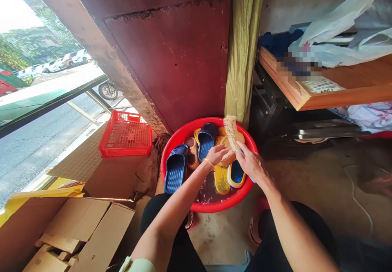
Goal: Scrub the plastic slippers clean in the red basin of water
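Note:
A red basin (211,207) holds water and several slippers. My right hand (251,165) is closed round the handle of a pale-bristled brush (232,133), raised over the basin's right part. My left hand (217,154) rests on a beige slipper (228,157), its fingers on the sole; whether they grip it is partly hidden. Two dark blue slippers (175,170) lie at the left and middle. Below my hands are a yellow slipper (222,180) and a yellow and white one with a blue inside (237,173). A brown slipper (192,153) sits between the blue ones.
Behind the basin stand a dark red door (177,59) and a yellow-green curtain (243,51). To the left are a red crate (125,135) and open cardboard boxes (104,235). A wooden shelf (346,96) juts out at the right, and a blurred hand (381,184) shows at the right edge.

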### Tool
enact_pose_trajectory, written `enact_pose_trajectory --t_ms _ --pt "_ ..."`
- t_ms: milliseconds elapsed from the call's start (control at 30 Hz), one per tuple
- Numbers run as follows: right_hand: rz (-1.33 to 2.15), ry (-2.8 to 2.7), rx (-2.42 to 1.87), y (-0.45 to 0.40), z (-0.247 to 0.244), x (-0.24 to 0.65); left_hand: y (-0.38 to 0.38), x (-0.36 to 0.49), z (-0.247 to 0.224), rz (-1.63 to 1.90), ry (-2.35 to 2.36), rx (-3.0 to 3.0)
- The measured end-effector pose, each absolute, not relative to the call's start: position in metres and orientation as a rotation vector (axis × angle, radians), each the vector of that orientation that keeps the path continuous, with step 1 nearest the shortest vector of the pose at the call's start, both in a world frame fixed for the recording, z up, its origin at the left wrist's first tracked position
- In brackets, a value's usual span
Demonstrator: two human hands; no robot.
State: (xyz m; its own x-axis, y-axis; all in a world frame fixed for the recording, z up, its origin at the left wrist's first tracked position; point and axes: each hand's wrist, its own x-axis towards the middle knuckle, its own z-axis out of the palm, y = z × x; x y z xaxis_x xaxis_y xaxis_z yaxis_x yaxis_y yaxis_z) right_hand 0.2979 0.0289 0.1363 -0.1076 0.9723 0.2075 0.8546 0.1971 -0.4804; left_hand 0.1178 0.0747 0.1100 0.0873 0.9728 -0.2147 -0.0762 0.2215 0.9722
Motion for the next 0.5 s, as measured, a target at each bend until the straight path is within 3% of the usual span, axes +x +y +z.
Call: enact_pose_trajectory --t_ms 67,167,267,400,500 --pt "0.375 -2.089 -1.681 0.023 0.135 0.286 0.057 0.07 0.112 1.06 1.367 1.391" --pt "0.519 -2.318 -1.631 0.01 0.127 0.263 0.034 -0.007 0.117 1.056 2.008 1.715" --pt "0.638 -2.517 -1.629 -0.002 0.111 0.241 0.018 -0.063 0.113 0.729 2.462 1.678" --pt "0.625 -2.587 -1.7 -0.009 0.09 0.225 0.008 -0.091 0.093 0.296 2.51 1.464" --pt "0.582 -2.608 -1.73 -0.006 0.083 0.219 0.009 -0.094 0.085 0.342 2.426 1.413"
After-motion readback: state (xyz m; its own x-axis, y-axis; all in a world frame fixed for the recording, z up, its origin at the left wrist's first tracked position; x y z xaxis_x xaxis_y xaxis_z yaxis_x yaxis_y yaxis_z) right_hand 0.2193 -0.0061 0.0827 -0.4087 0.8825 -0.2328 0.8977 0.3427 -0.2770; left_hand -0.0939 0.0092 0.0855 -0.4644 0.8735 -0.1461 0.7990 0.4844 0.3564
